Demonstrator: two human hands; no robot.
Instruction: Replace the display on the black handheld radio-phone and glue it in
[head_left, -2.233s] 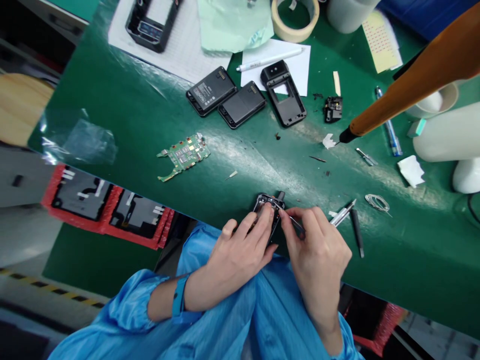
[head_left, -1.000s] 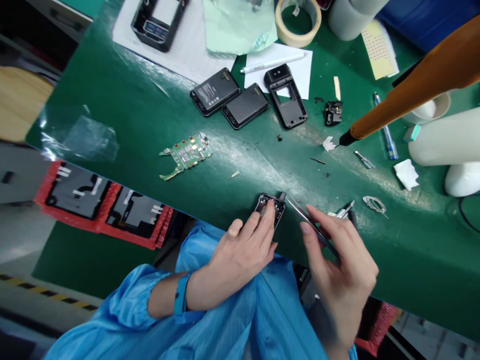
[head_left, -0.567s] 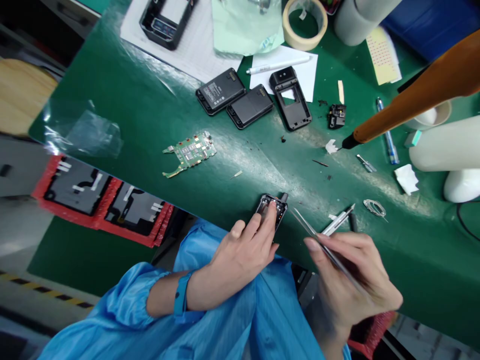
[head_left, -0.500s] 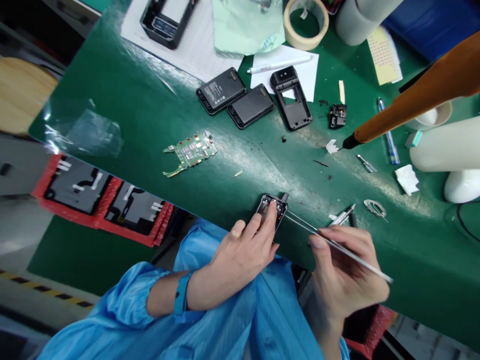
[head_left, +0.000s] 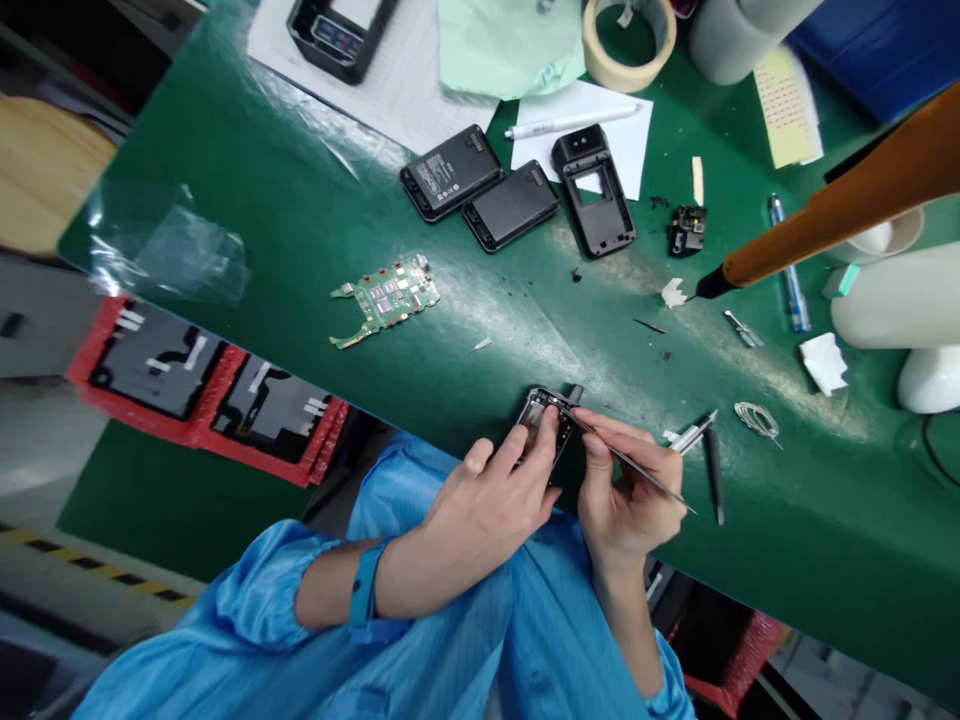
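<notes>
Near the table's front edge lies a black handheld device housing [head_left: 534, 408], its inside facing up and a stubby knob at its far corner. My left hand [head_left: 487, 500] grips it, with fingertips pressed on its inside; the palm hides the lower part. In my right hand [head_left: 634, 490] is a pair of thin metal tweezers [head_left: 637, 466], pinched between thumb and fingers. Their tips reach into the housing beside my left index finger. Whether the tips hold anything is too small to tell. A green circuit board [head_left: 390, 300] lies to the left, away from both hands.
Farther back lie two black battery packs [head_left: 451, 172] and an empty black casing [head_left: 596, 190]. An orange-handled tool [head_left: 825, 210] slants in from the right. A knife [head_left: 694, 432], a dark stick tool [head_left: 714, 475] and coiled wire [head_left: 757, 420] lie right of my right hand.
My right hand has moved left and closer to the housing, bringing the tweezer tips from its edge to its inside. My left hand stays on the housing. The view has shifted slightly.
</notes>
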